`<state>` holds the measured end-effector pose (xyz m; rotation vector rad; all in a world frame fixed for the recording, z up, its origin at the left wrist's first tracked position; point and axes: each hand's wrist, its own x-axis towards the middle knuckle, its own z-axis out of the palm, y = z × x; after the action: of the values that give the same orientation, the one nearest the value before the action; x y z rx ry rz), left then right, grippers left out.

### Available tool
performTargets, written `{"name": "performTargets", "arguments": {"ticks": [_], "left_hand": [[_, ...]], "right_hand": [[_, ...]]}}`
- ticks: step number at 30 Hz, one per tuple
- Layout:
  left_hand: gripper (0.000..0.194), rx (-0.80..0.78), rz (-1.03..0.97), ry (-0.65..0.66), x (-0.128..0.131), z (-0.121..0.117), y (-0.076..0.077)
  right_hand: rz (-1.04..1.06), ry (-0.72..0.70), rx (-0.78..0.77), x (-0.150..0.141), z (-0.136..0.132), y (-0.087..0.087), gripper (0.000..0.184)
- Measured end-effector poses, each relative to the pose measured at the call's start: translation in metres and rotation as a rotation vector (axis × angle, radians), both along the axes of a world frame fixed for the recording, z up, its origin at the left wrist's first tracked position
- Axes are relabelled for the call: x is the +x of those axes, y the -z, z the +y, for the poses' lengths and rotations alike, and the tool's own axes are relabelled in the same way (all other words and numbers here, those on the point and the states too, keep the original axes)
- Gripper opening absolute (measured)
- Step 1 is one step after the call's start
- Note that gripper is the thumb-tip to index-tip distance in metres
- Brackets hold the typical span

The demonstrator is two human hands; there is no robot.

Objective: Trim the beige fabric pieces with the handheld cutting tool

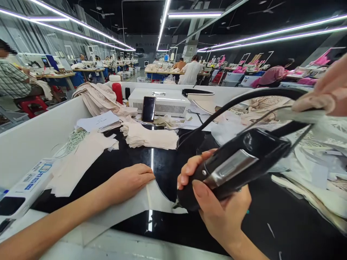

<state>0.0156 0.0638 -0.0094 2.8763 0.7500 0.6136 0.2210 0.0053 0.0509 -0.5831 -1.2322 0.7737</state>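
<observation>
My right hand (219,206) is wrapped round a black corded hand-held tool (238,162) with a shiny metal plate on its side. The tool tilts, its rounded lower end at the right tip of a thin white fabric piece (130,206). My left hand (132,180) rests on that fabric, fingers together and bent down at its curved upper edge; its fingertips are partly hidden. The fabric lies on a glossy black table top (168,164) and hangs toward the front edge. Another person's hand (325,94), blurred, reaches in at upper right by the tool's black cord (260,94).
Stacked cream fabric pieces (151,135) and a phone (148,109) lie ahead, before a white vented box (162,99). At left are more pieces (78,159), green cord (74,142) and a white package (29,187). Fabric heaps (311,159) lie right; a white wall (54,131) borders the table.
</observation>
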Motion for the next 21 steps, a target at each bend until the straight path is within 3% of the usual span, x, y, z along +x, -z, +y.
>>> {"name": "performTargets", "arguments": {"ticks": [11,21], "left_hand": [[0.030,-0.010,-0.029,0.007,-0.014,-0.005,0.003],[0.026,0.074,-0.019,0.004,-0.011,-0.007,0.021]], "right_hand": [[0.036,-0.013,-0.006,0.007,-0.001,-0.001,0.034],[0.031,0.019,-0.048,0.009,0.011,-0.010,0.038]]}}
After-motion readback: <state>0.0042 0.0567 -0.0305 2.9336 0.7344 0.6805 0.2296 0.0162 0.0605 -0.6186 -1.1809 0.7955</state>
